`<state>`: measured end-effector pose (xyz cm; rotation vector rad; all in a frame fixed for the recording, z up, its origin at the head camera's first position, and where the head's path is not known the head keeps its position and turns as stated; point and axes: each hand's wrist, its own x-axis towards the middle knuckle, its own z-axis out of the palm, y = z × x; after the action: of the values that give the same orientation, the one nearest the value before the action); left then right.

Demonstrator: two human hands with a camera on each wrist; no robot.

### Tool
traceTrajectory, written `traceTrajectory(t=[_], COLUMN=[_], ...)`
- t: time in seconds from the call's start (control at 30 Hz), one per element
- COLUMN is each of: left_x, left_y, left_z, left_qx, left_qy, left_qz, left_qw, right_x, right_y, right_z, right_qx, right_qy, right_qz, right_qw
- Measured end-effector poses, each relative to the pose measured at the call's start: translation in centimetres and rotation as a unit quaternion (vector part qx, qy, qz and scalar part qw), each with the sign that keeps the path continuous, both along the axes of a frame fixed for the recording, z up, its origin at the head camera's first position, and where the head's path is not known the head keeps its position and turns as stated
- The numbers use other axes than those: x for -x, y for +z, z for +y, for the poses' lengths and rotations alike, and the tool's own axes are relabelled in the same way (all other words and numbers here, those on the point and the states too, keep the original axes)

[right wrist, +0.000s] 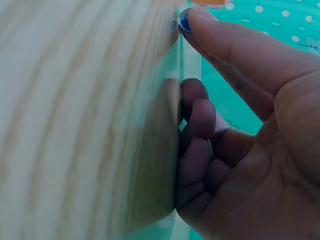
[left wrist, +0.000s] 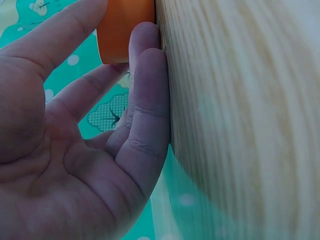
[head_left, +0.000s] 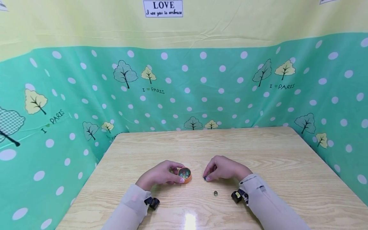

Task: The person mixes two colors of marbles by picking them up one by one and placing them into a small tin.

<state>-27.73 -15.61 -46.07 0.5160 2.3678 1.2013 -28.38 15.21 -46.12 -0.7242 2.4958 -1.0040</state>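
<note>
My left hand (head_left: 165, 174) holds a short round orange cup (head_left: 188, 180) on the table, thumb on the near side and index finger on the far side. Several shiny coloured pieces like glass marbles (head_left: 184, 173) show inside it. In the left wrist view the cup's smooth orange wall (left wrist: 127, 32) appears at the top, beyond the curved fingers. To the right of the cup, my right hand (head_left: 225, 168) pinches a small blue marble (right wrist: 185, 22) between thumb and index finger, right at the tabletop. Its other fingers curl against the wood.
A clear greenish-brown marble (head_left: 215, 193) lies on the wooden table (head_left: 201, 143), nearer me than my right hand. Black wrist cameras (head_left: 152, 202) sit under both sleeves. A green and yellow patterned cloth (head_left: 172, 76) hangs behind the table and along its sides.
</note>
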Motion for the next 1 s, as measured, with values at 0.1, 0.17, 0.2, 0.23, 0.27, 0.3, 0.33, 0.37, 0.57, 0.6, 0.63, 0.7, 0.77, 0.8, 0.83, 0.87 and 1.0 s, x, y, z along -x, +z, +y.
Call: traceTrajectory(t=[0.1, 0.17, 0.2, 0.23, 0.27, 0.3, 0.33, 0.37, 0.57, 0.6, 0.63, 0.7, 0.77, 0.8, 0.83, 0.87, 1.0], left_x=[0.01, 0.00, -0.01, -0.01, -0.01, 0.00, -0.01, -0.01, 0.01, 0.04, 0.05, 0.08, 0.09, 0.09, 0.08, 0.07, 0.03], left_y=[-0.03, -0.04, -0.06, -0.07, -0.08, -0.08, -0.07, -0.06, -0.07, -0.11, -0.14, -0.20, -0.25, -0.27, -0.24, -0.22, -0.15], left_z=[0.03, 0.03, 0.04, 0.04, 0.04, 0.03, 0.03, 0.02, 0.00, 0.01, 0.01, 0.01, -0.03, -0.07, -0.10, -0.15, -0.24], left_qx=[-0.001, -0.004, -0.005, -0.006, -0.008, -0.008, -0.007, -0.007, -0.007, -0.006, -0.006, -0.006, -0.005, -0.006, -0.008, -0.009, -0.015], left_qy=[0.001, -0.001, -0.003, -0.005, -0.006, -0.008, -0.009, -0.010, -0.005, -0.004, -0.001, 0.000, 0.002, 0.001, 0.001, 0.000, -0.005], left_qz=[-0.002, -0.003, -0.003, -0.003, -0.004, -0.003, -0.003, -0.002, -0.002, -0.001, -0.001, 0.000, 0.002, 0.001, -0.001, -0.002, -0.010], left_qw=[1.0000, 1.0000, 1.0000, 1.0000, 0.9999, 0.9999, 0.9999, 0.9999, 1.0000, 1.0000, 1.0000, 1.0000, 1.0000, 1.0000, 1.0000, 1.0000, 0.9998], right_x=[-0.01, -0.03, -0.04, -0.05, -0.05, -0.04, -0.05, -0.05, -0.04, -0.02, 0.00, 0.02, 0.03, 0.03, 0.04, 0.05, 0.08], right_y=[-0.02, -0.01, 0.01, 0.01, 0.02, 0.01, 0.02, 0.02, 0.05, 0.07, 0.07, 0.05, 0.05, 0.05, 0.02, 0.01, -0.01], right_z=[0.06, 0.10, 0.12, 0.12, 0.12, 0.11, 0.10, 0.08, -0.03, -0.04, -0.04, -0.04, -0.02, -0.02, 0.00, 0.00, 0.01], right_qx=[0.001, 0.001, 0.000, -0.002, -0.002, -0.004, -0.004, -0.004, 0.002, 0.002, 0.001, 0.000, 0.001, 0.002, 0.002, 0.002, 0.001], right_qy=[-0.002, -0.005, -0.008, -0.012, -0.016, -0.021, -0.026, -0.030, -0.035, -0.034, -0.034, -0.033, -0.034, -0.034, -0.035, -0.035, -0.035], right_qz=[0.003, 0.005, 0.006, 0.006, 0.006, 0.004, 0.002, 0.000, -0.003, -0.001, 0.000, 0.002, 0.001, 0.001, 0.000, 0.000, 0.000], right_qw=[1.000, 1.000, 1.000, 1.000, 1.000, 1.000, 1.000, 1.000, 0.999, 0.999, 0.999, 0.999, 0.999, 0.999, 0.999, 0.999, 0.999])
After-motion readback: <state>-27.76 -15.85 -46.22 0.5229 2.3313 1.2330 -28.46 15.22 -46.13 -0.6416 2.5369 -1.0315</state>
